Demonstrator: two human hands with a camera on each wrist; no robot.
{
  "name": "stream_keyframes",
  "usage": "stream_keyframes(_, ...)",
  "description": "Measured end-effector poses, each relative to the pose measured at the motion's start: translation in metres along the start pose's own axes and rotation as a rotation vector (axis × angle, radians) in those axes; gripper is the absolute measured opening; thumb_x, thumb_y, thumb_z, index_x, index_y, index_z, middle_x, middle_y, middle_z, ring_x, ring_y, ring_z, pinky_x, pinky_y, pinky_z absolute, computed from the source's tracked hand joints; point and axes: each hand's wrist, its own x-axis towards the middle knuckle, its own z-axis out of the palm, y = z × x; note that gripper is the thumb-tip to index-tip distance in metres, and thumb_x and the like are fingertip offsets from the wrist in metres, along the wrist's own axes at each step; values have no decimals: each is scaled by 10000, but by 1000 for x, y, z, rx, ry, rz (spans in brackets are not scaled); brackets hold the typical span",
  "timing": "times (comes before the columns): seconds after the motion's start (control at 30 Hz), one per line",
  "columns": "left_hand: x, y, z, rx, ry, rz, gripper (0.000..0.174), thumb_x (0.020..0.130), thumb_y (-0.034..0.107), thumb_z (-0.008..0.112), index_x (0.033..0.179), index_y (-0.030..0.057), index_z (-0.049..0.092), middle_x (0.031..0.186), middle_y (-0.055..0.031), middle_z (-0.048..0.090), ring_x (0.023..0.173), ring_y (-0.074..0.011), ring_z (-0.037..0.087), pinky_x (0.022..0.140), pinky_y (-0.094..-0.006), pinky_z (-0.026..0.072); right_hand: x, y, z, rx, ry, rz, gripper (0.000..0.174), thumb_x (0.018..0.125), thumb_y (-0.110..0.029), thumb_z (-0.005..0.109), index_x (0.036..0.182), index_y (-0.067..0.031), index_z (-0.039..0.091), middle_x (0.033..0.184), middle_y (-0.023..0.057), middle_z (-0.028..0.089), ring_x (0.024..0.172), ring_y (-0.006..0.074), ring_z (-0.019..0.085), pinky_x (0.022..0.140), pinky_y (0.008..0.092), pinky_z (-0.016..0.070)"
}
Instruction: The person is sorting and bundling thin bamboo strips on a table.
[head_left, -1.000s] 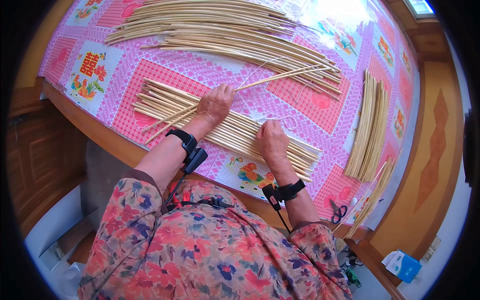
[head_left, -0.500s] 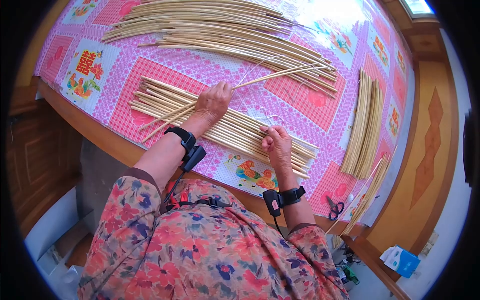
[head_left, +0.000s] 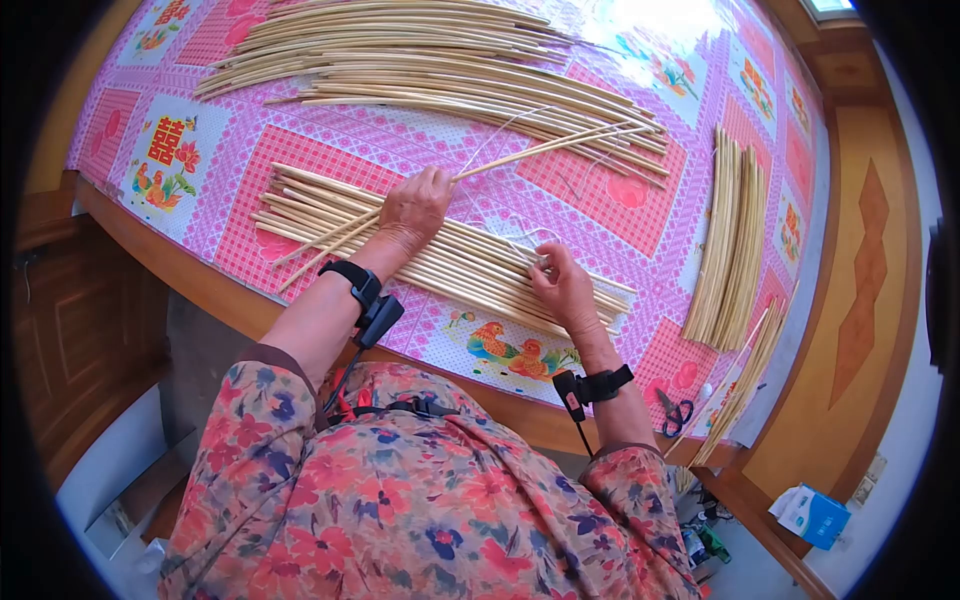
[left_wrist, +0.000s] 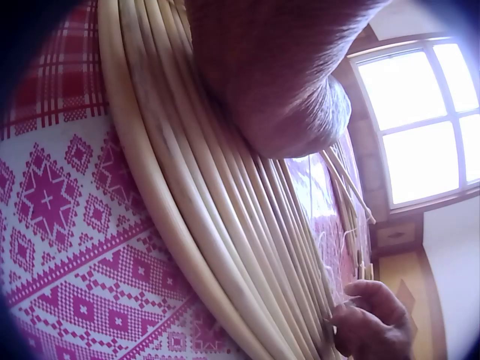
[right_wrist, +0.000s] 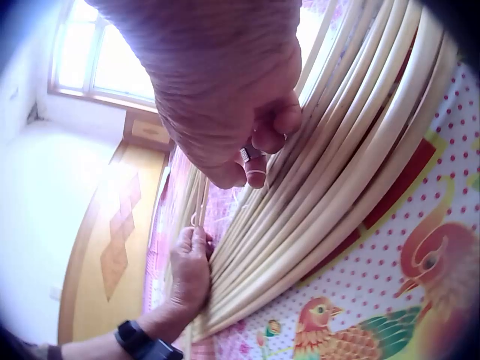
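Observation:
A row of pale, thin sticks (head_left: 470,262) lies side by side on the patterned tablecloth. My left hand (head_left: 417,207) rests on this row and grips two longer sticks (head_left: 540,153) that cross it at a slant. From that hand a thin white string (head_left: 487,140) runs up toward the back pile. Over the right part of the row, my right hand (head_left: 562,285) has its fingers curled and pinches a white string (right_wrist: 256,173), which shows at a fingertip in the right wrist view. A ring (right_wrist: 253,153) is on one finger. Loose string (head_left: 525,232) curls just beyond.
A large pile of sticks (head_left: 430,75) spreads across the back of the table. Two bundles (head_left: 730,240) stand side by side on the right, with thinner sticks (head_left: 745,385) at the table's edge. Scissors (head_left: 675,410) lie near the front right edge.
The right hand lifted from the row with its fingers raised, then came back down over the sticks, slightly further right. The left hand keeps its grip on the crossing sticks.

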Motion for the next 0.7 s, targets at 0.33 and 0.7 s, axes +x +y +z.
stream_keyframes(0.33, 5, 4, -7, -40, -80, 23, 108, 822, 155, 478, 773, 61, 455, 703, -98, 497, 632, -251, 552, 535, -352, 455, 19, -17, 2, -13, -22, 79, 117, 746, -175, 583, 823, -94, 548, 754, 110, 596, 640, 280, 586, 580, 380, 462)
stream_keyframes(0.7, 10, 51, -5, -234, -67, 117, 103, 806, 136, 506, 764, 52, 462, 676, -105, 480, 632, -272, 508, 561, -371, 420, -2, -5, -2, -227, 219, 10, 66, 764, -131, 538, 813, -100, 506, 740, 87, 556, 672, 279, 570, 558, 388, 455)
